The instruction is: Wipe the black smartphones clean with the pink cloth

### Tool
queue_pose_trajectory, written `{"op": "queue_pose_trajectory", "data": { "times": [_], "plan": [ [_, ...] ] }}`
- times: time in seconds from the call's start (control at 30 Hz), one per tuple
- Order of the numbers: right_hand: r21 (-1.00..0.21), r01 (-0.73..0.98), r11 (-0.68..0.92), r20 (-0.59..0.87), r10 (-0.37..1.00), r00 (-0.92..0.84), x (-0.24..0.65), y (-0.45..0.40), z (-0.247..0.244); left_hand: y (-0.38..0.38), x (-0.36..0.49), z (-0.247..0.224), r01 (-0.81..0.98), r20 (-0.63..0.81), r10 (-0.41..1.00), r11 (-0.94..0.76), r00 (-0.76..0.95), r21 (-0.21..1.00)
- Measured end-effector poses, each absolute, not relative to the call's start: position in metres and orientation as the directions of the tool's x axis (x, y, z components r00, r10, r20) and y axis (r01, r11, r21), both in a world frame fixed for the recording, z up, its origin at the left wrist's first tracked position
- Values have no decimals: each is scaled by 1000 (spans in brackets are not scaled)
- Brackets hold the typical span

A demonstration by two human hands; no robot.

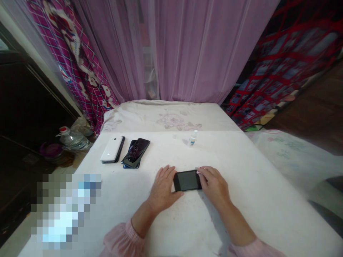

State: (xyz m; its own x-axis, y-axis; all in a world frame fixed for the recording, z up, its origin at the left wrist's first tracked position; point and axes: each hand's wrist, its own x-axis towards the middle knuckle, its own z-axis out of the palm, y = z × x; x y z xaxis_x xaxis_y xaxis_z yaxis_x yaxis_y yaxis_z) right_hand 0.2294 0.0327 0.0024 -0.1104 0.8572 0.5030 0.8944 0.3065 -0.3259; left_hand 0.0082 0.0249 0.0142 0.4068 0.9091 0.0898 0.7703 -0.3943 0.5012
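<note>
A black phone (187, 181) lies flat and sideways on the white tablecloth, its dark screen facing up. My left hand (162, 188) rests at its left end, fingers spread, with the thumb along the lower left corner. At the right end, my right hand (213, 184) has its fingers and thumb pressed together over the phone's edge; what is between the fingertips, if anything, is too small to make out. A small clear bottle with a white cap (192, 138) stands upright beyond the phone.
At the left, a white phone (112, 149) lies on a dark one, beside a crossed stack of dark phones (136, 152). A blurred patch (65, 214) covers the lower left. Purple curtains (187, 50) hang behind the table (150, 214). A large water bottle (76, 138) stands off its left side.
</note>
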Motion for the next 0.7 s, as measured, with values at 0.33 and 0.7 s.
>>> {"op": "queue_pose_trajectory", "data": {
  "times": [0.33, 0.7],
  "plan": [
    [-323, 907, 271, 473, 876, -93, 232, 35, 4, 25, 9, 17, 773, 63, 902, -400, 427, 493],
    [-315, 912, 264, 496, 865, -80, 237, 40, -4, 24, -2, 5, 773, 140, 907, -412, 397, 483]
  ]
}}
